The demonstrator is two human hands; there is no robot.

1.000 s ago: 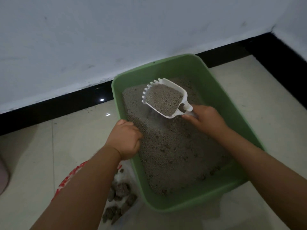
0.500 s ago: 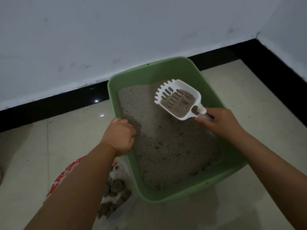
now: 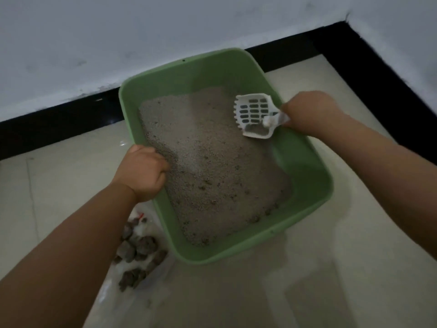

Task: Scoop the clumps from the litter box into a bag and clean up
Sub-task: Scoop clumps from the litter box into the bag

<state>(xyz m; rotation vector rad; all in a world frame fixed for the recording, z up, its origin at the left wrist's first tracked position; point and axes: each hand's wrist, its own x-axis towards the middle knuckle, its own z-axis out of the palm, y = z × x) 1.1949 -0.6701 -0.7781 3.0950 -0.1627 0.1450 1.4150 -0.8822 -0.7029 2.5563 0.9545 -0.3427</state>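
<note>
On the left, near the bottom, dark grey clumps (image 3: 138, 252) lie on a clear plastic bag (image 3: 142, 224) spread on the pale tiled floor (image 3: 59, 181), just beside the left wall of the green litter box (image 3: 305, 162). Above them the left hand (image 3: 142, 171) grips the left rim of the box, with the fingers curled over the edge and into the box. The box stands close to the black baseboard (image 3: 59, 119) and holds grey litter (image 3: 212, 166), which lies higher on the left side. On the right, the right hand (image 3: 309, 112) is closed around the handle of the white slotted scoop (image 3: 256, 118). The scoop hangs over the right side of the box, tilted, with a little litter in its lower corner.
</note>
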